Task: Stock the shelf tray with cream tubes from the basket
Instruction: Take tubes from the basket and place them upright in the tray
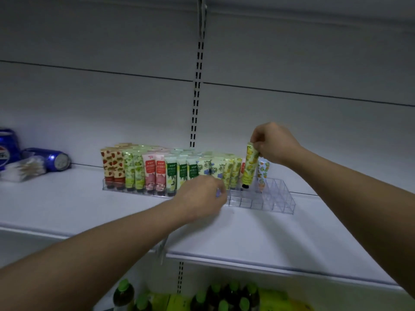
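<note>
A clear plastic shelf tray (283, 199) with small square cells stands on the white shelf. Its left and middle cells hold several upright cream tubes (157, 171) in strawberry, green, pink and floral prints. My right hand (272, 144) pinches the top of a yellow lemon-print tube (249, 164), cap down, over a cell toward the tray's right part. An orange-print tube (262, 173) stands just right of it. My left hand (202, 196) is at the tray's front edge with fingers curled; something small and blurred shows at its fingertips. The basket is out of view.
Blue soda cans (52, 158) and a clear box of cotton swabs (24, 168) lie at the shelf's left end. Bottles with green caps (123, 292) stand on the shelf below. The tray's right-hand cells hold nothing. A slotted upright (196, 97) runs up the back wall.
</note>
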